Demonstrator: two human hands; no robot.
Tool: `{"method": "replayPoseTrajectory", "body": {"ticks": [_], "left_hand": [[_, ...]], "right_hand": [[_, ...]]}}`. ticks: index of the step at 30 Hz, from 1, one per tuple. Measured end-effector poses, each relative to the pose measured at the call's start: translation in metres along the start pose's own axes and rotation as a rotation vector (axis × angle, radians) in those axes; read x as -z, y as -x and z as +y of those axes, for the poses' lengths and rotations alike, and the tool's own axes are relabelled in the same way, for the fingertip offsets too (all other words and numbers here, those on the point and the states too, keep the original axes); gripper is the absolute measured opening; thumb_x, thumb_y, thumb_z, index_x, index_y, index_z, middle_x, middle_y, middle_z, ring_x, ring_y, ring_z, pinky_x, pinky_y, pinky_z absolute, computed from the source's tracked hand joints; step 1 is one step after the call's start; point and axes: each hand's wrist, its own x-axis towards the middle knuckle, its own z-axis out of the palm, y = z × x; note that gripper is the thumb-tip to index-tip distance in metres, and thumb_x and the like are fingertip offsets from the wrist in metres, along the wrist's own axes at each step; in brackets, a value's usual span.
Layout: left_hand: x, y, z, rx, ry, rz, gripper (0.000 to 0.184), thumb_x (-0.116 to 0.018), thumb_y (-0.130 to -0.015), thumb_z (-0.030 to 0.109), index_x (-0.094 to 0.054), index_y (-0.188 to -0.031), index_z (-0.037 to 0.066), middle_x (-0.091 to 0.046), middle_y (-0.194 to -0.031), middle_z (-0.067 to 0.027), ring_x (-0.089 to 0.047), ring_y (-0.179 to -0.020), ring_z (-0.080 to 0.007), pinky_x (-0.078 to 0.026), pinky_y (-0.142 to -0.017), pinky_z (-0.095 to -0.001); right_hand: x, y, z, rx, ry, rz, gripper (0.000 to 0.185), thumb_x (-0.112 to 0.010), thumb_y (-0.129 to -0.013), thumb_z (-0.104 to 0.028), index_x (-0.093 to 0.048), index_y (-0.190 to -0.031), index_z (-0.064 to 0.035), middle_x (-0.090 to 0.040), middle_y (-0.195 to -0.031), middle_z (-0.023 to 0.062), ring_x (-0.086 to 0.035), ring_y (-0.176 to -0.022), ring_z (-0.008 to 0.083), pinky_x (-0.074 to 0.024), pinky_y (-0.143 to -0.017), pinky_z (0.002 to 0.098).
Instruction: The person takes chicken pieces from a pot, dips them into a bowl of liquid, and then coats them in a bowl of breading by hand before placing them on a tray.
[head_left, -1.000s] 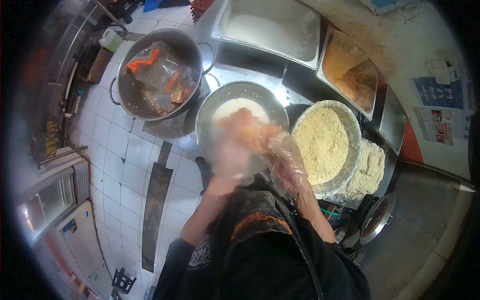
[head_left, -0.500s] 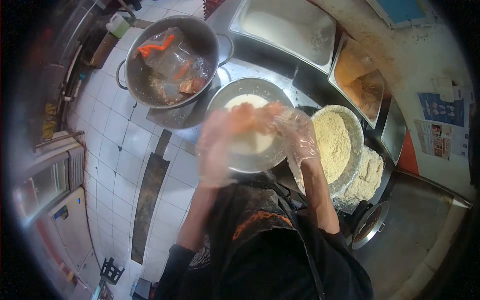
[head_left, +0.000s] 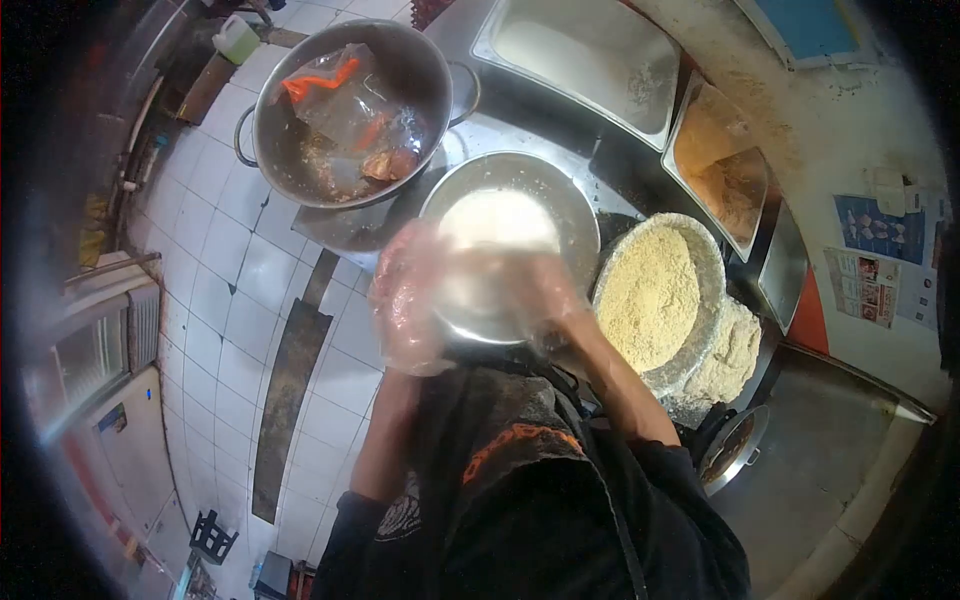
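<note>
A steel bowl [head_left: 578,215] holding pale, milky batter [head_left: 500,215] stands on the counter in front of me. My left hand [head_left: 408,300], in a clear plastic glove, is at the bowl's left rim. Over the front of the bowl is my right hand [head_left: 540,292], gloved too, its fingers pointing left towards the other hand. Motion smears the fingers of both hands, and I cannot make out anything between them. To the right of the bowl sits a round tub [head_left: 712,270] of yellowish crumbs [head_left: 655,300], beside my right forearm.
A large two-handled pot [head_left: 440,100] with a plastic bag [head_left: 345,105] and some meat [head_left: 388,165] stands at the back left. Metal pans [head_left: 655,135] line the back right, one with orange-brown powder [head_left: 735,190]. A coated mass [head_left: 730,355] lies beside the tub; a wok-like pan [head_left: 735,450] is nearer.
My hands have come down and nearer to me from above the bowl's middle. The pinkish piece seen between them earlier no longer shows clearly. My right hand has swung leftwards.
</note>
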Motion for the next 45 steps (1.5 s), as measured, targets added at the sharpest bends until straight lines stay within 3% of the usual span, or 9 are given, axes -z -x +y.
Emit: {"method": "replayPoseTrajectory", "body": {"ticks": [2, 8, 11, 18, 26, 32, 34, 39, 45], "left_hand": [[0.002, 0.0, -0.001, -0.038, -0.161, -0.009, 0.052, -0.052, -0.095, 0.027, -0.041, -0.137, -0.002, -0.046, -0.138, -0.0264, -0.053, -0.122, -0.0381, -0.042, -0.102, -0.045], [-0.01, -0.001, 0.006, 0.002, -0.088, 0.038, 0.048, -0.051, -0.097, 0.03, -0.044, -0.133, 0.0, -0.054, -0.129, -0.0228, -0.059, -0.114, -0.0338, -0.046, -0.096, -0.0408], [-0.012, -0.001, 0.012, -0.005, -0.034, 0.033, 0.048, -0.051, -0.097, 0.031, -0.044, -0.133, 0.0, -0.055, -0.127, -0.0221, -0.059, -0.112, -0.033, -0.046, -0.096, -0.04], [0.004, -0.005, 0.002, -0.04, -0.124, 0.029, 0.052, -0.051, -0.097, 0.033, -0.043, -0.134, -0.002, -0.054, -0.128, -0.0234, -0.059, -0.112, -0.0331, -0.047, -0.096, -0.0394], [-0.008, -0.004, 0.012, -0.003, -0.071, 0.048, 0.054, -0.05, -0.097, 0.034, -0.041, -0.135, -0.003, -0.053, -0.129, -0.0242, -0.059, -0.111, -0.0334, -0.047, -0.095, -0.0399], [-0.007, -0.003, 0.006, -0.008, -0.031, 0.022, 0.054, -0.049, -0.098, 0.033, -0.04, -0.136, -0.003, -0.053, -0.13, -0.0237, -0.058, -0.113, -0.0334, -0.047, -0.096, -0.04], [-0.005, -0.004, 0.004, -0.147, -0.405, -0.038, 0.053, -0.048, -0.098, 0.032, -0.04, -0.137, -0.002, -0.052, -0.131, -0.0233, -0.057, -0.115, -0.0334, -0.045, -0.098, -0.0412], [-0.013, -0.002, 0.014, 0.083, -0.013, 0.021, 0.053, -0.047, -0.098, 0.031, -0.039, -0.138, -0.002, -0.05, -0.134, -0.0232, -0.056, -0.116, -0.0341, -0.042, -0.101, -0.0426], [-0.025, 0.0, 0.013, 0.01, -0.169, -0.021, 0.067, -0.056, -0.092, 0.038, -0.035, -0.138, -0.005, -0.048, -0.135, -0.026, -0.056, -0.115, -0.0376, -0.044, -0.1, -0.0441]], "right_hand": [[0.023, -0.014, -0.002, 0.465, 1.322, 0.196, 0.022, -0.053, -0.093, -0.011, -0.071, -0.1, -0.0005, -0.07, -0.105, 0.019, -0.07, -0.09, 0.0276, -0.0595, -0.071, 0.0347], [0.047, -0.058, -0.009, 0.176, 1.699, 0.402, 0.022, -0.053, -0.093, -0.012, -0.071, -0.098, -0.0012, -0.069, -0.102, 0.0212, -0.071, -0.088, 0.03, -0.0591, -0.072, 0.0415], [0.063, -0.048, -0.003, 0.685, 1.519, 0.456, 0.022, -0.059, -0.091, -0.015, -0.069, -0.104, 0.0001, -0.068, -0.102, 0.0221, -0.069, -0.089, 0.0297, -0.0577, -0.078, 0.0416], [0.048, 0.03, -0.048, 0.552, 1.051, 0.4, 0.038, -0.078, -0.076, -0.021, -0.067, -0.106, -0.0005, -0.069, -0.098, 0.0174, -0.066, -0.091, 0.0298, -0.0549, -0.082, 0.0405], [0.023, 0.121, -0.071, 1.195, 0.782, 0.647, 0.039, -0.08, -0.072, -0.003, -0.063, -0.107, -0.002, -0.066, -0.096, 0.009, -0.063, -0.089, 0.0218, -0.0514, -0.075, 0.0349], [0.026, 0.077, -0.037, 0.967, 0.828, 0.427, 0.025, -0.075, -0.081, -0.008, -0.066, -0.104, -0.0054, -0.067, -0.101, 0.0093, -0.065, -0.092, 0.0225, -0.0547, -0.078, 0.0347], [0.025, 0.025, -0.001, 0.548, -0.387, 0.066, 0.024, -0.078, -0.076, -0.011, -0.064, -0.094, -0.003, -0.066, -0.095, 0.013, -0.066, -0.089, 0.0236, -0.0589, -0.075, 0.0315], [0.027, 0.023, 0.025, 1.059, 0.496, 0.425, 0.02, -0.074, -0.08, -0.011, -0.064, -0.095, -0.0028, -0.067, -0.088, 0.0115, -0.067, -0.084, 0.0248, -0.0585, -0.073, 0.0332], [0.036, -0.023, 0.064, 0.78, 0.812, 0.384, 0.024, -0.076, -0.078, -0.013, -0.065, -0.094, -0.0005, -0.069, -0.09, 0.0114, -0.068, -0.085, 0.0233, -0.0556, -0.071, 0.0374]]}}
